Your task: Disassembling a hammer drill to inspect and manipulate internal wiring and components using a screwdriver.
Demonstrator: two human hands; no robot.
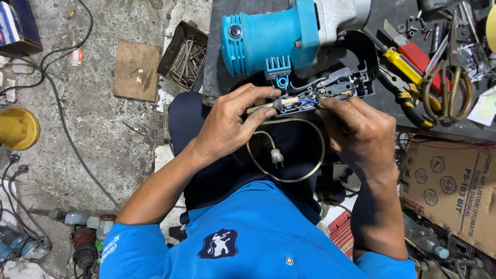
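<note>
A blue and grey power tool (289,31) lies on the dark workbench (217,67) with its black handle half (338,85) opened, wires showing inside. My left hand (230,124) pinches the pale power cord's black strain sleeve (281,103) at the handle's near end. Beside it, my right hand (359,134) has its fingertips on the blue wire (309,101) and the same handle end. The cord (287,178) loops down over my lap, its plug (277,156) hanging inside the loop.
Scissors (448,82), a yellow-handled screwdriver (400,62), pliers (408,98) and loose screws lie on the bench's right side. A tin of nails (185,57) and a wooden board (137,70) rest on the concrete floor at left. A cardboard box (454,186) stands right.
</note>
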